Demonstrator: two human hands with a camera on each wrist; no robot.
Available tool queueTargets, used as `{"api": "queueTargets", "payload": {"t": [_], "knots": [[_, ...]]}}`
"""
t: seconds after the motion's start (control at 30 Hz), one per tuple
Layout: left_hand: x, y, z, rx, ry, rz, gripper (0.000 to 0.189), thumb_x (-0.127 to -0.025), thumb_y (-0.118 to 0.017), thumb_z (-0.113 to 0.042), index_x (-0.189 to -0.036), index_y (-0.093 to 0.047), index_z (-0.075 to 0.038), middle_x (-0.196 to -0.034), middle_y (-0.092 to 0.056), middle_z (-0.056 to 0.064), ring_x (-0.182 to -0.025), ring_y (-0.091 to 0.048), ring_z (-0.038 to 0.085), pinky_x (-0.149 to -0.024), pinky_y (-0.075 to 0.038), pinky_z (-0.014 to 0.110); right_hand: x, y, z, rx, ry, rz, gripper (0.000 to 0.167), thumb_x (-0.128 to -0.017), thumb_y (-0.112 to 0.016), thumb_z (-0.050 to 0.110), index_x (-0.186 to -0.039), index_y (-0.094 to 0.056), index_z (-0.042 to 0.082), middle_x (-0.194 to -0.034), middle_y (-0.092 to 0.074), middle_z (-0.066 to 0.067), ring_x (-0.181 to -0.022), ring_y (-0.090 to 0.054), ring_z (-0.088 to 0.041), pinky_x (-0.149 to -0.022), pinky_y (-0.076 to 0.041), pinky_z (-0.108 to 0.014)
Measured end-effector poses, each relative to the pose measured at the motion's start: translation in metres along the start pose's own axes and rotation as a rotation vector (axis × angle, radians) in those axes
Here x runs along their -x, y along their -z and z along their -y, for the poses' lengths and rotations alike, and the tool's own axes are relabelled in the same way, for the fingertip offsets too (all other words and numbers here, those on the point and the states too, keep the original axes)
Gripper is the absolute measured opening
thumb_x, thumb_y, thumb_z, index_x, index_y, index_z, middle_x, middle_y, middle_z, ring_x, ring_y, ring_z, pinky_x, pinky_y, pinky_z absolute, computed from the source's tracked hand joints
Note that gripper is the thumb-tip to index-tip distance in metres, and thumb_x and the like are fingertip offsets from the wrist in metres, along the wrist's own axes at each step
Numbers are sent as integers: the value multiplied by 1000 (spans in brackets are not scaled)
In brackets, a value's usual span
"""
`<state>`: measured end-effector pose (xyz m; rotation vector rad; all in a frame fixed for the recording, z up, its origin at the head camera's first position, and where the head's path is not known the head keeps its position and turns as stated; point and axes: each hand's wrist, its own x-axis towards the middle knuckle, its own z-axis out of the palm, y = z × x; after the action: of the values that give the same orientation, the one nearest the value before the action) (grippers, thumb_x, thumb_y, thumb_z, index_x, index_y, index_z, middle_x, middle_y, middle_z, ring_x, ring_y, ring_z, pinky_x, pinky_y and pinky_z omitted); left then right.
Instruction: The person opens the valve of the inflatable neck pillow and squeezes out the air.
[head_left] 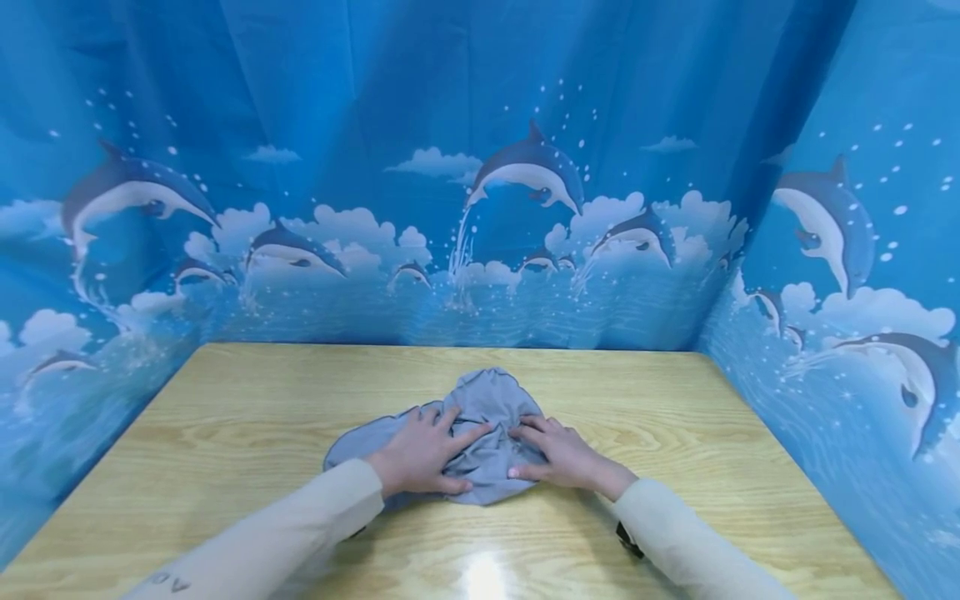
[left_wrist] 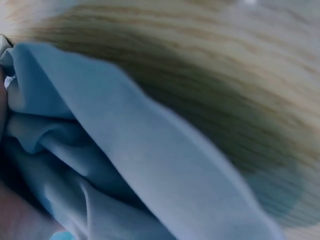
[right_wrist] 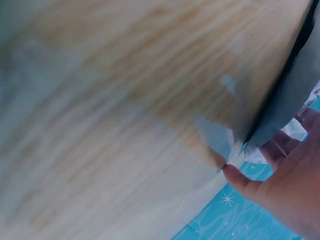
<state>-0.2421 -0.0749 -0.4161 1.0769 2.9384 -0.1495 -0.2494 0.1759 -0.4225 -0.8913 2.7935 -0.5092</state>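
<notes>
A crumpled grey-blue cloth (head_left: 491, 462) lies on the wood-grain table (head_left: 637, 387), around the middle of its width, one lobe reaching to the left and another bulging toward the far edge, with creases bunched near its centre. The left hand (head_left: 416, 450) rests on top of the cloth, fingers spread and thumb held well apart from them. The right hand (head_left: 562, 457) touches the cloth's right side, its fingers slightly bent and lying over the fabric, its thumb apart from them near the border; whether any fingertip pinches a fold, I cannot tell. In the left wrist view a broad, smooth band of the cloth slants over deeper folds, casting a shadow on the wood. Pale sleeves cover both forearms, the left sleeve (head_left: 285, 533) bearing dark marks, and a small black object (head_left: 628, 540) shows beneath the right sleeve (head_left: 690, 533). A blue dolphin-print curtain (head_left: 375, 83) hangs behind the table.
</notes>
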Motion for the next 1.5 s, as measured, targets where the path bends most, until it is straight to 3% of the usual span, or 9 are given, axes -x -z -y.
{"api": "queueTargets", "payload": {"t": [0.4, 0.63, 0.87, 1.1, 1.3, 1.5], "knots": [[-2, -3, -1, 37, 16, -17, 73, -84, -41, -67, -145, -12, -41, -143, -32, 15, -120, -43, 42, -93, -35, 62, -3, -10, 7, 191, -8, -77, 72, -76, -61, 60, -130, -49, 13, -136, -43, -14, -124, -41, -34, -85, -42, -57], [-3, -1, 1, 151, 48, -13, 79, -79, -40, -73, -146, -15, -37, -148, -25, 15, -124, -37, 46, -94, -31, 66, -3, -10, 9, 193, -8, -71, 70, -78, -64, 54, -131, -48, 11, -136, -43, -15, -124, -40, -36, -85, -41, -57], [-9, -1, 3, 174, 100, -4, 83, -76, -39, -77, -145, -15, -39, -154, -9, 10, -126, -34, 47, -94, -29, 67, -3, -9, 6, 151, 0, -72, 66, -78, -63, 53, -129, -49, 13, -135, -43, -14, -124, -40, -36, -88, -39, -57], [-14, 2, 3, 165, 133, 53, 81, -75, -37, -79, -144, -20, -39, -152, -20, 12, -126, -32, 50, -96, -27, 67, -6, -7, 8, 73, -22, -93, 55, -83, -56, 54, -123, -54, 16, -134, -45, -13, -122, -42, -35, -89, -39, -57], [-13, 6, -1, 133, 135, 57, 73, -79, -41, -73, -143, -26, -39, -148, -28, 13, -125, -34, 48, -94, -29, 66, -10, -8, 14, 129, -42, -133, 50, -83, -58, 51, -118, -57, 15, -129, -50, -14, -117, -47, -36, -83, -43, -55], [-11, 6, -3, 170, 145, 97, 72, -81, -37, -72, -143, -25, -39, -148, -28, 14, -127, -31, 48, -97, -27, 66, -11, -10, 16, 161, -32, -155, 45, -82, -62, 47, -111, -58, 14, -123, -53, -12, -108, -50, -34, -76, -46, -52]]}}
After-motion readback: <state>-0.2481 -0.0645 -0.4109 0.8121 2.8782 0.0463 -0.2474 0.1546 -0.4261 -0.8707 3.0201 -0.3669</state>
